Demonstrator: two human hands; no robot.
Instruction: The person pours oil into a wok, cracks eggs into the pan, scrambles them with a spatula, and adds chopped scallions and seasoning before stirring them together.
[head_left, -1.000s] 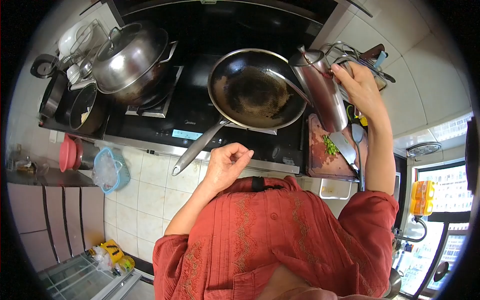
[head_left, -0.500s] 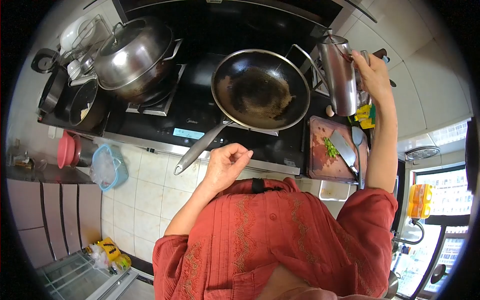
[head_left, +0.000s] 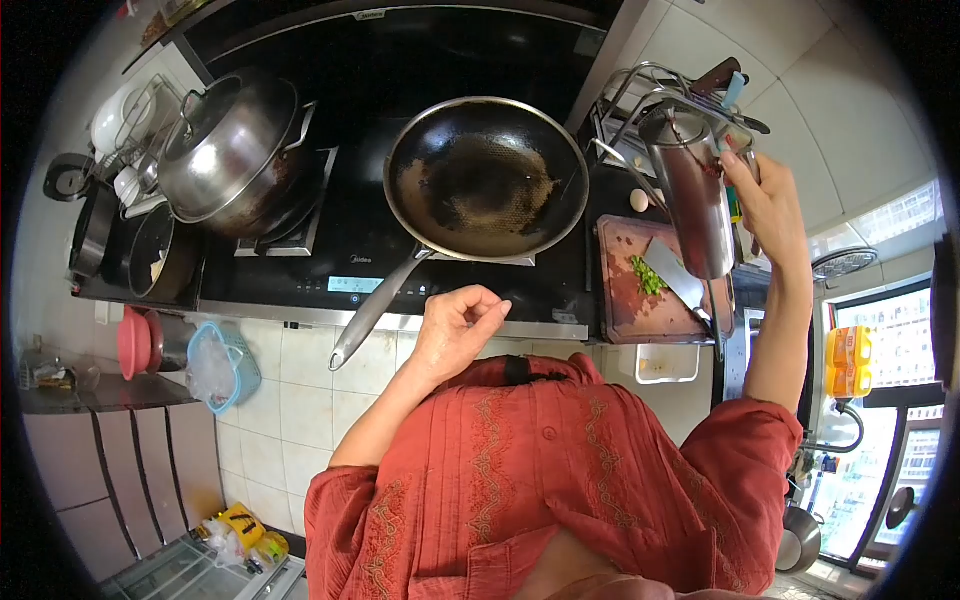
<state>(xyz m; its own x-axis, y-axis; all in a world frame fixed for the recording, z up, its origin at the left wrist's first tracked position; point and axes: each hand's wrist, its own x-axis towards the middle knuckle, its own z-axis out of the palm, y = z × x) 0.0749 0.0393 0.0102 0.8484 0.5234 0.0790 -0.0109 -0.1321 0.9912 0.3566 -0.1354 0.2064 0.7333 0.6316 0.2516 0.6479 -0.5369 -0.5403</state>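
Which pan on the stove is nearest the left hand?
The uncovered frying pan with the long grey handle; the lidded silver pot sits farther left.

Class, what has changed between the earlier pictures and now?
The right hand has carried the metal jug rightward, away from the wok, and an egg beyond the chopping board has come into view. Nothing was grasped or released. The left hand stays loosely curled; the wok stays on the stove.

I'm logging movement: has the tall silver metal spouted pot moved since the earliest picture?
Yes: the pot has moved right, away from the round black metal wok.
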